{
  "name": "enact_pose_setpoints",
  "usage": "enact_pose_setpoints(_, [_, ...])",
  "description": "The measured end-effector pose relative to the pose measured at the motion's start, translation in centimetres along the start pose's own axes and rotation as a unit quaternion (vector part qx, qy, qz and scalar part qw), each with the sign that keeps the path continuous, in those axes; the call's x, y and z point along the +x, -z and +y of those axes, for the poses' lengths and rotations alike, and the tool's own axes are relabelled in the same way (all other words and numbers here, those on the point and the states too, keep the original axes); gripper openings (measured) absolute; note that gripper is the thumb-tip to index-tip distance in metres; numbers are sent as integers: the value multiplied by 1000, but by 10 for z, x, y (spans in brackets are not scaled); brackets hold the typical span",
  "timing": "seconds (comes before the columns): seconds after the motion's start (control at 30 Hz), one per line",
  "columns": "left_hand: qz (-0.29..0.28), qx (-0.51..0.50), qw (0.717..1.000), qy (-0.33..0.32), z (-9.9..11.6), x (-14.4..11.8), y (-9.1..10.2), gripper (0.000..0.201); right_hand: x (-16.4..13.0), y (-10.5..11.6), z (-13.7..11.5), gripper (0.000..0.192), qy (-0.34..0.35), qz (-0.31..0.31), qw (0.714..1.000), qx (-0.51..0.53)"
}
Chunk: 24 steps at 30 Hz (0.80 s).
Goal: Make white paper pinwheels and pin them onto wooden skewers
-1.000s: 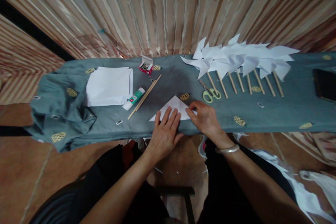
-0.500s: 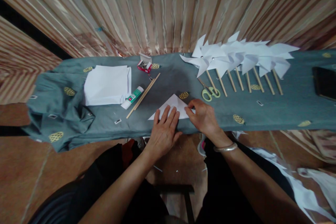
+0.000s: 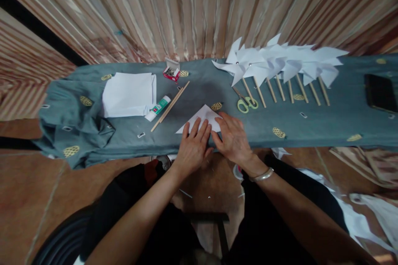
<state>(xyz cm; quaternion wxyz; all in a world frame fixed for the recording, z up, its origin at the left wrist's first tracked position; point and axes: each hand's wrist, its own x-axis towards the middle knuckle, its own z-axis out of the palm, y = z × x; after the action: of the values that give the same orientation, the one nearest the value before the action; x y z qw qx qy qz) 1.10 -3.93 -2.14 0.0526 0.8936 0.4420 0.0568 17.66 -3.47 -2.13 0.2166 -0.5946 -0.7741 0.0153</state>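
Left hand [image 3: 193, 145]: flat, fingers spread, palm down on the white folded paper triangle [image 3: 202, 116] at frame centre.
Right hand [image 3: 231, 136]: flat, pressing the triangle's right corner.
Surface: grey-green patterned cloth [image 3: 311, 126], matte.
Nearby: green-handled scissors [image 3: 246, 101]; white paper pinwheels on wooden sticks [image 3: 280, 66], upper right.
Writing: none legible.

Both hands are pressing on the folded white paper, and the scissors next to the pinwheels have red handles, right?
Not quite. The head view shows the scissors have green handles, not red. Both the left hand and right hand do press on the folded white paper, beside the pinwheels.
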Motion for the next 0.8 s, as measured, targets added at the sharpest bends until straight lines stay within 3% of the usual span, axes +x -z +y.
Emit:
enact_pose_setpoints(0.2, [-5, 4, 1000, 3, 1, 1, -1, 66, 4, -3, -6, 32, -24, -15, 999, 15])
enact_pose_setpoints(0.37, [10, -2, 1000, -7, -4, -3, -1, 67, 3, -1, 4, 35, -54, 2, 998, 16])
enact_pose_setpoints(0.53, [14, 12, 999, 29, -21, -25, 5, 65, -7, 5, 22, 36, -85, 3, 996, 31])
enact_pose_setpoints(0.8, [11, 41, 996, 76, -41, -59, 15, 62, -18, 11, 49, 32, -65, 31, 995, 64])
